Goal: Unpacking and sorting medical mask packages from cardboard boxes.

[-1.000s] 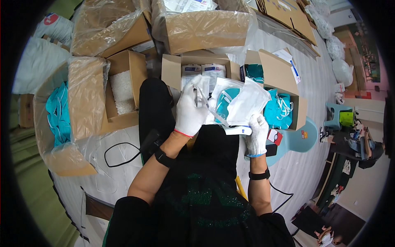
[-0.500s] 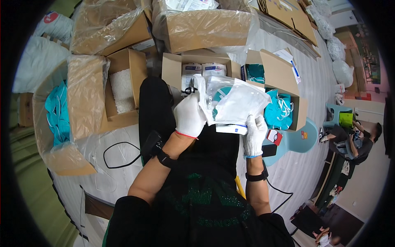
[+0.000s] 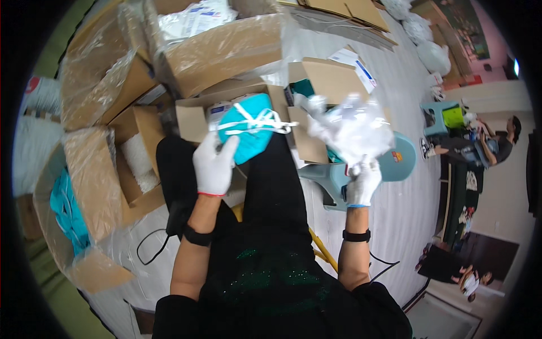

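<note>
My left hand (image 3: 214, 166), in a white knit glove, grips a teal folded cloth bundle (image 3: 252, 148) by its left edge. White ties run across the bundle and are knotted in a bow. Over to the right, my right hand (image 3: 363, 186), also gloved, is closed on a crumpled clear plastic bag (image 3: 361, 133), smeared by motion. The bag is held above an open cardboard box and partly hides teal cloth in it. Beneath the bundle stands another open cardboard box (image 3: 191, 121), with white printed packets (image 3: 217, 113) inside.
A pale blue plastic stool (image 3: 400, 148) stands right of my knees. Plastic-lined cartons (image 3: 226, 59) crowd the far side, one holding white packets (image 3: 195, 21). To the left are a box of white filling (image 3: 138, 161) and a carton with teal cloth (image 3: 68, 212). A person (image 3: 488, 147) sits far right.
The teal bundle, earlier behind clear plastic between my hands, is now bare in my left hand. My right hand has carried the bag off to the right. Small scissors by my left hand no longer show.
</note>
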A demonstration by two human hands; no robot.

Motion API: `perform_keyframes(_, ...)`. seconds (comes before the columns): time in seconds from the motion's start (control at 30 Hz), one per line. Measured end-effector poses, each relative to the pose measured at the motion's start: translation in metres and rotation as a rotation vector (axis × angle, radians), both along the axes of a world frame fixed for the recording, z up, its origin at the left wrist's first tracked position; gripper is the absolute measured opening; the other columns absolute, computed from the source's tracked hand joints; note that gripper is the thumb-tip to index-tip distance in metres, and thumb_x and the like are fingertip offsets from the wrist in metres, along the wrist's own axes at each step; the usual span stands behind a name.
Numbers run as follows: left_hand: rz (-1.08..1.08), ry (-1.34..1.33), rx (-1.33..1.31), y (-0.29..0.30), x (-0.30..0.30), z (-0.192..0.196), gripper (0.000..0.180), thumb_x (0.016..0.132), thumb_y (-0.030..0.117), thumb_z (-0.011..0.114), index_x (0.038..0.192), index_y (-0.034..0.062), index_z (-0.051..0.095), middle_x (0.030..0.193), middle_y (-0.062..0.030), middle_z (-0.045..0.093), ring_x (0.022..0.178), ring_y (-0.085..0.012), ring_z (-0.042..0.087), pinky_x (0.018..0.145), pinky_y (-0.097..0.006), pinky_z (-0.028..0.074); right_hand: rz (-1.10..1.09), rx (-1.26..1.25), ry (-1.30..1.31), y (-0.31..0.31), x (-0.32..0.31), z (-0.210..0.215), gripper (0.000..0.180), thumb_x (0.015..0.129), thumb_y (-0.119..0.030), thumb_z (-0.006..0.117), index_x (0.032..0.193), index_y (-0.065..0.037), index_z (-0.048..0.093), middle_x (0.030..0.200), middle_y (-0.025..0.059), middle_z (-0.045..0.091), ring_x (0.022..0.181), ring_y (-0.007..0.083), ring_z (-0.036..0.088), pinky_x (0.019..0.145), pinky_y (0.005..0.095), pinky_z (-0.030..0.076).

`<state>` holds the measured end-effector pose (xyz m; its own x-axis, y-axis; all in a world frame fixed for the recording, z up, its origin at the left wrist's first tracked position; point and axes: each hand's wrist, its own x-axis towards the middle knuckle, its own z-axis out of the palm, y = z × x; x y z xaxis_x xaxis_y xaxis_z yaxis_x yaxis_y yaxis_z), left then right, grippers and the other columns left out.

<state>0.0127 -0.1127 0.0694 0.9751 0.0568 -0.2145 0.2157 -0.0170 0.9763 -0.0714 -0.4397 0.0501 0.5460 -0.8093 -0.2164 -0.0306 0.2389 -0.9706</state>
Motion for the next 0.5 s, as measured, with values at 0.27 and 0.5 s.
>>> perform_keyframes(0.27, -0.405, -0.153, -0.105, -0.098, 0.022, 0.007, 0.026, 0.085, 0.019, 0.07, 0.1, -0.0026, 0.066, 0.083, -0.0099, 0.07, 0.075, -0.0131, 0.064, 0.069, -0.029, 0.051, -0.244, 0.361, -0.339, -0.101, -0.06, 0.019, 0.014, 0.095, -0.013, 0.046, 0.083, -0.008, 0.052, 0.055, -0.0037, 0.034, 0.044, 0.0082, 0.03, 0.043, 0.0224, 0.027)
perform_keyframes(0.5, -0.821, 0.007, 0.007, -0.184, 0.045, 0.005, 0.09, 0.07, 0.019, 0.083, 0.141, -0.0101, 0.036, 0.137, -0.0279, 0.05, 0.119, -0.0279, 0.058, 0.093, -0.039, 0.051, -0.144, 0.225, -0.329, -0.069, -0.04, 0.003, 0.009, 0.091, -0.007, 0.054, 0.084, -0.009, 0.049, 0.058, -0.0036, 0.038, 0.047, 0.0075, 0.036, 0.046, 0.0228, 0.03)
